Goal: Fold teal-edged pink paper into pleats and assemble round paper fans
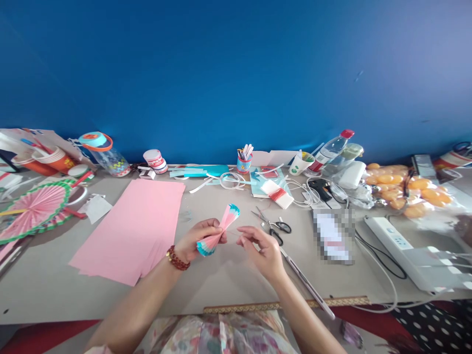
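My left hand (197,239), with a red bead bracelet on the wrist, is closed around the middle of a folded pink paper fan with teal edges (217,231), held just above the table. My right hand (260,248) hovers right beside the fan, its fingers pinched together on something too thin to make out. Black-handled scissors (275,226) lie on the table just behind my right hand. A stack of pink paper sheets (134,228) lies flat to the left of my left hand.
An open pink and green paper fan (35,209) lies at far left beside paper cups (44,160) and a water jug (105,152). Along the back stand a tape roll (155,161), pen cup (244,161) and bottle (330,147). A power strip (393,238), cables and bagged oranges (409,189) occupy the right.
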`<state>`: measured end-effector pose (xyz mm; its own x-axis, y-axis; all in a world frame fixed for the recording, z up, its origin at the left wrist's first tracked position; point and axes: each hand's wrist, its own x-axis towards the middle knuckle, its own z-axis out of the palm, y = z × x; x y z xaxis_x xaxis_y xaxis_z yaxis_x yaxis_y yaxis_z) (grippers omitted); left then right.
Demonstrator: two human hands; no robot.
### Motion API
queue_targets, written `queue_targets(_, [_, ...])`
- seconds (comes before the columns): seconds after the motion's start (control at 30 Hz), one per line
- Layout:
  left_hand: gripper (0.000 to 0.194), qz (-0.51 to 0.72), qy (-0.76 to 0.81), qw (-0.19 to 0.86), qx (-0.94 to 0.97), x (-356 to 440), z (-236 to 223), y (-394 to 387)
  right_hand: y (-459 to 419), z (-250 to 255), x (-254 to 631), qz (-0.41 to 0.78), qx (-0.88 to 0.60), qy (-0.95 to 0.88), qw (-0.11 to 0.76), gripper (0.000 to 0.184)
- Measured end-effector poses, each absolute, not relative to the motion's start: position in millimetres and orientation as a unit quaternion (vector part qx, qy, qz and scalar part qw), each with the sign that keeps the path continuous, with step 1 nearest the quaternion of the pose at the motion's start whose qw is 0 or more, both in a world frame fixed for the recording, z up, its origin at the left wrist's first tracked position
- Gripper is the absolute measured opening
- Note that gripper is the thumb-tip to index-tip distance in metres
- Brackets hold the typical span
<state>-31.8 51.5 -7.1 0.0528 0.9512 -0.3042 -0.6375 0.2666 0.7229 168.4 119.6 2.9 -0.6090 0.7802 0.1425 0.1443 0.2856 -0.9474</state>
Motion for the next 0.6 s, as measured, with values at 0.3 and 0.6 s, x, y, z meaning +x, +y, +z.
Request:
queue_targets(0.3, [0.019,0.549,0.439,0.658,0.27,-30.5,-6.3,51.7,121.2,5.6,160.1,0.633,-0.29,-0.688,0.207,0.035])
queue_targets(0.6, [0.017,0.562,0.414,0.675,0.239,-31.8,-5.7,50.8,128.1,3.5,157.8,0.555,-0.306,-0.745,0.208,0.028])
